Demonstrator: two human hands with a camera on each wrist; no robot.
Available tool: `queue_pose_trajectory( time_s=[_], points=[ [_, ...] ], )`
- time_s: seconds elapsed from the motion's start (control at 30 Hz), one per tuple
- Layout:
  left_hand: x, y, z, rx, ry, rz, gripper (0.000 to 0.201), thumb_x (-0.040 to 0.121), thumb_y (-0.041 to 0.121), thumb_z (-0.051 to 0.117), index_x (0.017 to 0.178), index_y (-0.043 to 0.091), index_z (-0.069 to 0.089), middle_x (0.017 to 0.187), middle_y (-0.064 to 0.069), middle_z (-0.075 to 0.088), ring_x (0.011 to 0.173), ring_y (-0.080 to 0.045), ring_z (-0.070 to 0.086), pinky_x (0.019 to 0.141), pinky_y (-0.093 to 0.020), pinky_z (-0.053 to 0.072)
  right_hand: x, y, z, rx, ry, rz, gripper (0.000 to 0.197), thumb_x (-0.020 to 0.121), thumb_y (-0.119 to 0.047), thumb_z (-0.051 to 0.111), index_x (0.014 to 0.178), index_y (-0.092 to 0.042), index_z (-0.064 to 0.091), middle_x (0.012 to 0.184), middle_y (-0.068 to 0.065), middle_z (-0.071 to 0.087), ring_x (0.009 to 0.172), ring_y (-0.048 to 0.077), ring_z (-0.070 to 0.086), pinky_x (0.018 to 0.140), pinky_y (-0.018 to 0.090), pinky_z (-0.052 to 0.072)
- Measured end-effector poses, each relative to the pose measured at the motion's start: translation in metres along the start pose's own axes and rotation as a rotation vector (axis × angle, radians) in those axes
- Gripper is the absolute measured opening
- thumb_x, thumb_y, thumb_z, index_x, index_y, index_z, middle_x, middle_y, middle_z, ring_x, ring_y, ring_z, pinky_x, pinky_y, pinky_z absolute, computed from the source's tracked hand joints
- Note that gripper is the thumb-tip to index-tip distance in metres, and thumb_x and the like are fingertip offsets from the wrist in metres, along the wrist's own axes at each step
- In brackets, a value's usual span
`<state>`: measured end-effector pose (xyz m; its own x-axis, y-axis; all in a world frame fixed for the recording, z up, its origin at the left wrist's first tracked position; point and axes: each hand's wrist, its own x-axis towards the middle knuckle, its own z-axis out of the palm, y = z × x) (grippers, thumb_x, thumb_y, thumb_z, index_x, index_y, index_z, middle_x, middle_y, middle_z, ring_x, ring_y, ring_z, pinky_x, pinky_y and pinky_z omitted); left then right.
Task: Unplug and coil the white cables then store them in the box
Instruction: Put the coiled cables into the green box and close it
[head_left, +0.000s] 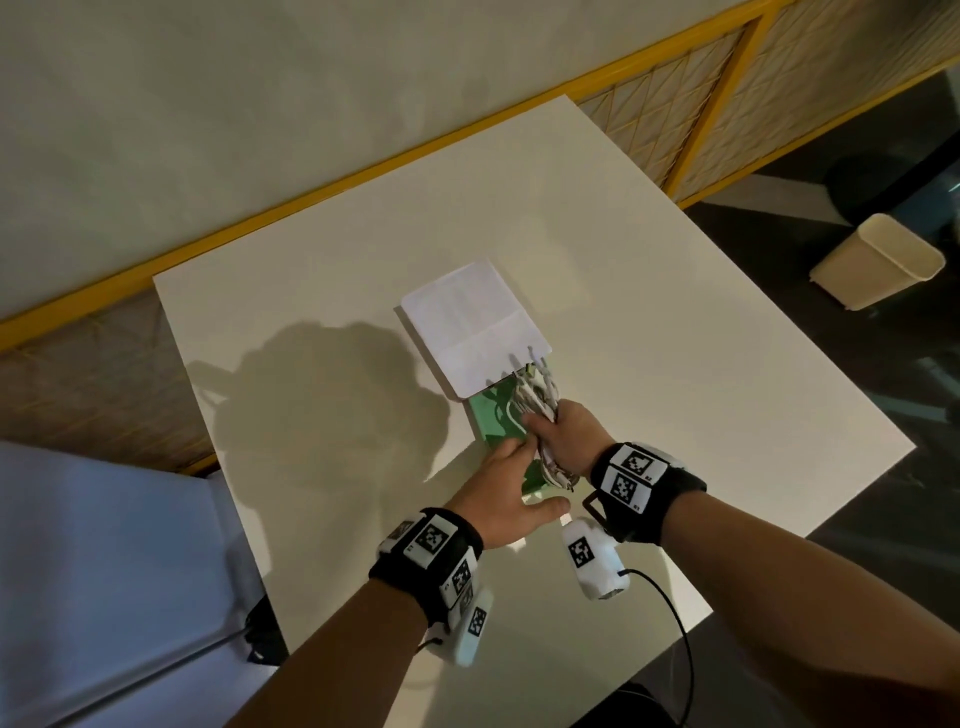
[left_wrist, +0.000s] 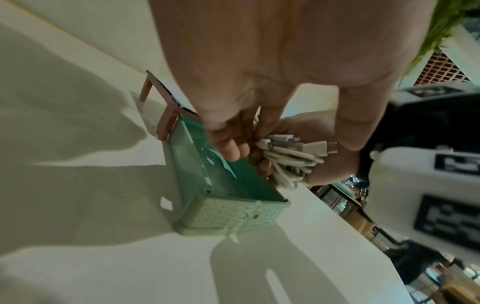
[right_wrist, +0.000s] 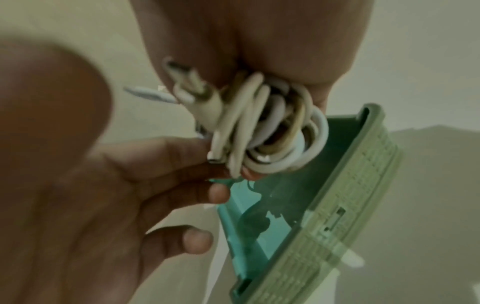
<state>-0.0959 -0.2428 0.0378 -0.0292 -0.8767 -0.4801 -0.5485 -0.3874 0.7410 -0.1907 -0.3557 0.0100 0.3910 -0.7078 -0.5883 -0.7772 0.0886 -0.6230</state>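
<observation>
A bundle of coiled white cables hangs over the open green box in the middle of the white table. My right hand grips the bundle, its fingers curled round the loops. The plug ends stick out of the coil. My left hand reaches in from the near side with straight fingers. Its fingertips sit at the box's rim, beside the bundle's lower loops. The box's woven-pattern wall faces me and its inside looks bare. The white lid lies flipped back behind it.
The table's right edge and near edge are close to my arms. A beige waste bin stands on the dark floor at the right. A yellow-framed partition runs behind the table. A pale surface lies at the lower left.
</observation>
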Motion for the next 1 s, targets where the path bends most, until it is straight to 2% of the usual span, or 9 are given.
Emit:
queue_pose_trajectory(
  time_s=[0.17,0.3,0.4,0.5,0.6,0.7,0.87,0.93,1.0],
  points=[
    [-0.003,-0.005,0.008,0.114,0.018,0.05,0.089,0.085,0.048,0.054,0.151,0.009,0.009,0.158,-0.002,0.015,0.144,-0.017,0.008,0.118,-0.034,0.016,-0.002,-0.006,-0.005,0.01,-0.069,0.002,0.042,0.089,-0.036,0.056,0.064,-0.003,0.054,0.056,0.007,0.049,0.051,0.019,0.043,0.051,0.028,0.036],
    [-0.009,0.0,0.007,0.13,-0.051,0.012,0.071,0.096,0.037,0.044,0.151,0.012,0.007,0.159,0.001,0.011,0.145,-0.012,0.001,0.119,-0.037,0.009,-0.002,-0.009,-0.006,0.002,-0.136,0.003,0.04,0.087,-0.033,0.061,0.059,-0.006,0.053,0.056,0.006,0.05,0.05,0.017,0.043,0.051,0.026,0.035],
    [-0.007,-0.007,-0.001,0.132,0.036,0.046,0.053,0.093,0.036,0.045,0.143,0.021,0.036,0.153,0.001,0.029,0.142,-0.012,0.016,0.114,-0.041,0.017,-0.003,-0.014,-0.004,-0.043,-0.145,-0.017,0.036,0.089,-0.03,0.059,0.065,-0.003,0.057,0.059,0.009,0.054,0.053,0.019,0.047,0.053,0.027,0.039],
    [-0.003,-0.018,-0.008,0.073,0.171,0.083,0.038,0.085,0.034,0.045,0.117,0.021,0.061,0.136,0.001,0.056,0.119,-0.018,0.053,0.103,-0.042,0.038,-0.003,-0.017,0.0,-0.084,-0.164,-0.027,0.034,0.09,-0.028,0.057,0.072,0.0,0.061,0.064,0.011,0.06,0.058,0.021,0.053,0.058,0.029,0.045],
    [-0.003,-0.02,-0.013,-0.042,0.213,0.01,0.018,0.086,0.01,0.051,0.103,0.016,0.051,0.117,-0.006,0.068,0.105,-0.021,0.063,0.092,-0.036,0.047,-0.001,-0.017,-0.001,-0.1,-0.133,-0.01,0.031,0.088,-0.02,0.056,0.059,-0.008,0.053,0.054,0.003,0.056,0.049,0.016,0.051,0.051,0.026,0.042],
    [-0.001,-0.022,-0.015,-0.032,0.22,0.011,0.017,0.085,0.006,0.054,0.099,0.014,0.047,0.107,0.003,0.065,0.098,-0.013,0.061,0.077,-0.022,0.043,0.0,-0.022,-0.003,-0.132,-0.09,-0.013,0.035,0.086,-0.016,0.058,0.053,-0.013,0.047,0.048,-0.002,0.05,0.045,0.014,0.048,0.042,0.019,0.037],
    [0.005,-0.033,-0.036,0.06,0.425,0.034,0.01,0.087,0.02,0.061,0.083,0.015,0.053,0.071,0.006,0.055,0.062,-0.008,0.05,0.055,-0.01,0.034,-0.003,-0.02,0.005,-0.435,-0.06,0.006,0.021,0.09,-0.027,0.052,0.099,-0.008,0.052,0.095,0.011,0.063,0.09,0.033,0.064,0.067,0.032,0.047],
    [0.008,-0.035,-0.046,0.075,0.469,0.034,0.011,0.085,0.025,0.064,0.091,0.017,0.059,0.077,0.007,0.057,0.068,-0.005,0.051,0.059,-0.011,0.037,-0.003,-0.015,0.007,-0.563,-0.04,0.038,0.025,0.092,-0.023,0.048,0.111,-0.007,0.046,0.11,0.013,0.063,0.099,0.034,0.062,0.075,0.038,0.048],
    [0.014,-0.038,-0.048,0.144,0.384,0.075,0.029,0.081,0.025,0.069,0.107,0.017,0.063,0.096,0.001,0.064,0.088,-0.015,0.056,0.076,-0.025,0.048,-0.004,-0.015,0.007,-0.637,0.003,0.055,0.023,0.093,-0.017,0.042,0.114,-0.007,0.044,0.116,0.014,0.061,0.104,0.034,0.061,0.081,0.04,0.048]
  ],
)
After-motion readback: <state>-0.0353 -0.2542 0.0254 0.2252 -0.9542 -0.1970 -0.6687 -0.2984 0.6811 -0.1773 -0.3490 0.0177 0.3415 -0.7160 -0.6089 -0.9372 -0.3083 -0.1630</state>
